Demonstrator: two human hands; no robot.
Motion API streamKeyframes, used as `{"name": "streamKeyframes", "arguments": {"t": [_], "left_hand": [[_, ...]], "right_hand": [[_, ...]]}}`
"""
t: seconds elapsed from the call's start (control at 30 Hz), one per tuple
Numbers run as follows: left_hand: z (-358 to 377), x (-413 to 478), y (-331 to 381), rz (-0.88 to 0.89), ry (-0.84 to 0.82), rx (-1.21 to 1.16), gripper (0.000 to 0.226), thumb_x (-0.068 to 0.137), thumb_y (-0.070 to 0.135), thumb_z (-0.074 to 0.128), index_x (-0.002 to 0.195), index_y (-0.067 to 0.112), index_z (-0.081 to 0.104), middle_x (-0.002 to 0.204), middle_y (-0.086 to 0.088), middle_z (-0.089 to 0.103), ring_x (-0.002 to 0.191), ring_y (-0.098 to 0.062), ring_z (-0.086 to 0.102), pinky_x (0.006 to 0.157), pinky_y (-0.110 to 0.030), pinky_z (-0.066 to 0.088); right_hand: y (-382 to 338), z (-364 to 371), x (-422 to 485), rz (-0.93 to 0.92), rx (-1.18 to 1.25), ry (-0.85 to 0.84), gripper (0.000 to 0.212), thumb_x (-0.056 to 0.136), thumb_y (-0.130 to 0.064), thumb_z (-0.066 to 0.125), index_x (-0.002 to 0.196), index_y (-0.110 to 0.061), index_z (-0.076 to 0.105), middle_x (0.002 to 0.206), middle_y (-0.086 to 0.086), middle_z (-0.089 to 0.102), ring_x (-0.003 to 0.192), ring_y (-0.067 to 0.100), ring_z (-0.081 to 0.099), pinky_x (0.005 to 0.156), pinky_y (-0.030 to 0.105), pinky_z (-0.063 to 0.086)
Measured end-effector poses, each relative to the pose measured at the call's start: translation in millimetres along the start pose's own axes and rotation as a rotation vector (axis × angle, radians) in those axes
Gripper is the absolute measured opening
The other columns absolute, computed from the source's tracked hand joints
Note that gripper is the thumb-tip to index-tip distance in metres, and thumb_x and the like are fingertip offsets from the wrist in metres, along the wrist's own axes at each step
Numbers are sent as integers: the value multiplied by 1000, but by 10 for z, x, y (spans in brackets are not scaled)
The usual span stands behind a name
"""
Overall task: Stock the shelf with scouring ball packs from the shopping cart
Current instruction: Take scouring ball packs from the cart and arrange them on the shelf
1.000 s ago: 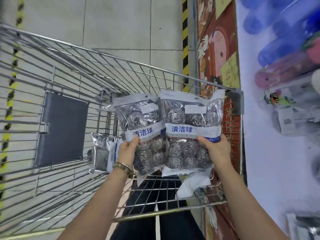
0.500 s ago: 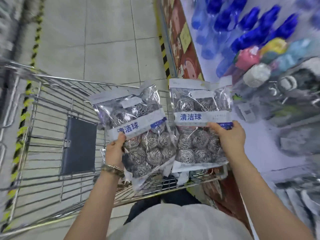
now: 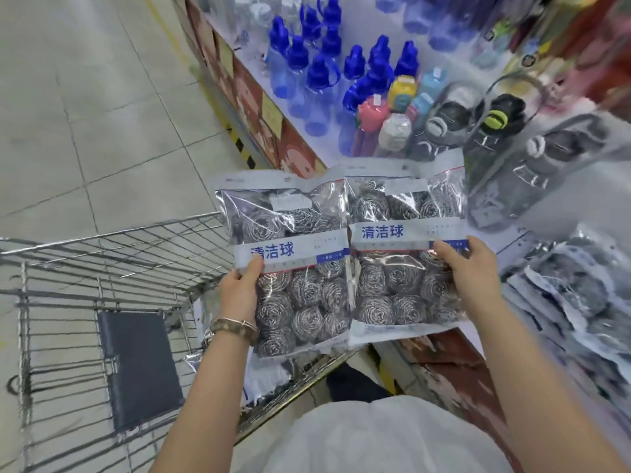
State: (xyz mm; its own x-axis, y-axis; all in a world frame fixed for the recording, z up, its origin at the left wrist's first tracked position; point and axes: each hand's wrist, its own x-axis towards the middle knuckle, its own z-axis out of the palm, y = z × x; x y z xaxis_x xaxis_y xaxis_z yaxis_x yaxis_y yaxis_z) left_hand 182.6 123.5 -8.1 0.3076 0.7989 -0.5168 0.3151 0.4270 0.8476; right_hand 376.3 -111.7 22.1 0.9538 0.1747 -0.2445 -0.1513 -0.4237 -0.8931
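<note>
Hands hold one scouring ball pack each. The left hand (image 3: pixel 239 288) pinches the left pack (image 3: pixel 297 268) at its left edge, thumb on the white label band and fingers curled behind. The right hand (image 3: pixel 467 268) pinches the right pack (image 3: pixel 399 257) at its right edge in the same way. A beaded bracelet (image 3: pixel 235 327) circles the left wrist.

Both packs are flat, glossy clear plastic bags with a pale header strip and a white band printed in blue characters. Round coils of silvery steel wire fill them in rows. They are upright and side by side, their inner edges touching or slightly overlapping.

The left pack hangs over the near corner of the wire shopping cart (image 3: pixel 102 268), where more packs (image 3: pixel 266 373) lie below it beside a dark grey flap (image 3: pixel 136 367). The right pack is over the front edge of the white shelf (image 3: pixel 607 186).

On the shelf to the right, a blurred heap of shelved packs (image 3: pixel 573 295) lies flat. Farther back stand translucent blue bottles (image 3: pixel 317 76) with blue caps and dark-lidded bottles (image 3: pixel 495 131). Pale floor tiles (image 3: pixel 102 114) lie left of the shelf.
</note>
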Motion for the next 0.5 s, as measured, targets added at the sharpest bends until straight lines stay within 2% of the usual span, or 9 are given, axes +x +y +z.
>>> {"name": "streamKeyframes", "arguments": {"t": [0.1, 0.2, 0.27, 0.3, 0.33, 0.4, 0.43, 0.5], "left_hand": [[192, -70, 24, 31, -82, 35, 24, 85, 36, 61, 75, 19, 49, 72, 3, 46, 61, -12, 41, 59, -25, 37], [468, -236, 8, 81, -169, 119, 20, 90, 31, 56, 90, 11, 55, 74, 3, 46, 61, -9, 41, 45, -13, 41], [672, -368, -21, 131, -223, 157, 34, 90, 32, 56, 110, 4, 55, 98, -2, 56, 73, -13, 51, 50, -8, 44], [771, -440, -44, 149, -249, 190, 39, 90, 32, 56, 116, 3, 54, 112, -4, 54, 79, -14, 53, 56, -12, 47], [873, -533, -57, 151, -279, 207, 37, 90, 31, 56, 115, 3, 55, 112, -1, 53, 77, -13, 52, 56, -18, 47], [1069, -720, -77, 146, -376, 239, 14, 91, 28, 55, 94, 15, 58, 85, 8, 51, 70, -12, 47, 58, -27, 37], [1165, -812, -98, 146, -429, 278, 11, 91, 29, 55, 88, 19, 54, 78, 9, 48, 69, -11, 46, 62, -27, 33], [1364, -961, -153, 147, -530, 346, 18, 90, 33, 56, 83, 17, 55, 75, 5, 50, 70, -16, 48, 60, -29, 34]], "right_hand": [[72, -274, -251, 39, 12, 47, 9, 88, -21, 65, 92, -15, 60, 80, 1, 61, 63, 12, 52, 54, 24, 40], [234, -606, -499, 92, 51, 153, 24, 88, -22, 65, 109, -12, 62, 90, -2, 64, 71, 9, 57, 50, 10, 40], [331, -849, -654, 137, 60, 230, 30, 87, -25, 65, 114, -11, 61, 95, -1, 65, 76, 11, 59, 52, 11, 40], [367, -964, -745, 146, 66, 263, 27, 88, -24, 65, 111, -13, 61, 93, -4, 64, 74, 7, 57, 52, 9, 39], [404, -1078, -836, 150, 73, 299, 21, 88, -22, 65, 108, -16, 60, 91, -6, 63, 72, 1, 55, 51, 7, 39], [492, -1289, -1011, 158, 88, 381, 18, 88, -18, 65, 104, -21, 58, 92, -5, 63, 73, -3, 55, 56, 5, 42], [528, -1385, -1105, 174, 100, 423, 18, 88, -17, 65, 103, -22, 56, 91, -4, 64, 73, 0, 56, 62, 9, 45], [619, -1579, -1289, 223, 146, 505, 21, 88, -18, 65, 106, -21, 53, 89, -8, 61, 82, 12, 56, 77, 25, 46]]}}
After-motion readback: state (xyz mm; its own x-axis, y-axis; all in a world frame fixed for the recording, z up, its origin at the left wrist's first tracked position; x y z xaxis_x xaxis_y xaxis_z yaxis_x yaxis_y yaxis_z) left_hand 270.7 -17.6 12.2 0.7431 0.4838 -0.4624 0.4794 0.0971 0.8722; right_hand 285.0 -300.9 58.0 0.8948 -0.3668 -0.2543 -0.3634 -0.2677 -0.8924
